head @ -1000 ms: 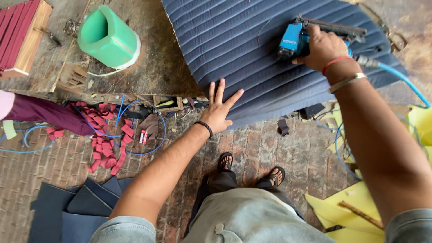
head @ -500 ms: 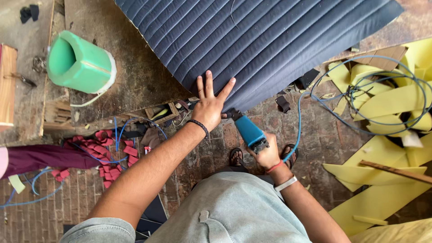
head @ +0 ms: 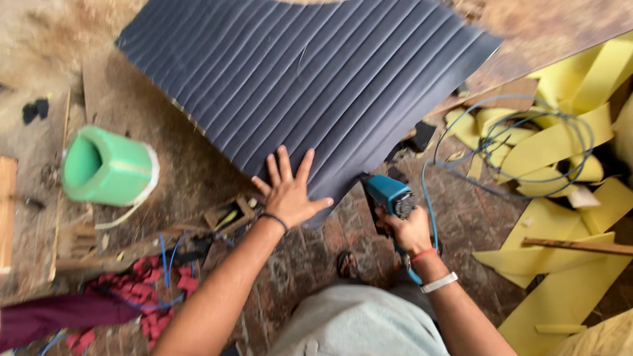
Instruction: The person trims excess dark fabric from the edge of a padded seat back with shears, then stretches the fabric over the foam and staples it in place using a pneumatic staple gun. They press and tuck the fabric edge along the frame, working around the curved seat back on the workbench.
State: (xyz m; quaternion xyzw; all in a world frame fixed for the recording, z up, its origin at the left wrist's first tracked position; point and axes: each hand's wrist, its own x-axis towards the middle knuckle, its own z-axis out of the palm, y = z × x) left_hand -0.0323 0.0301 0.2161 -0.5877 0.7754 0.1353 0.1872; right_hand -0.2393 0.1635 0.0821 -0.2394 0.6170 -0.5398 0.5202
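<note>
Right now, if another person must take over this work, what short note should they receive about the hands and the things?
Left hand: flat, fingers spread, pressing on the near edge of the dark ribbed panel.
Right hand: gripping a blue power tool, its nose at the panel's near edge; a blue hose lies looped over the yellow foam offcuts.
Green bucket lies on its side to the left; red scraps are on the brick floor.
Done: panel is laid out and held flat.
Left: I cannot tell how much of the edge is already fastened; check it.
</note>
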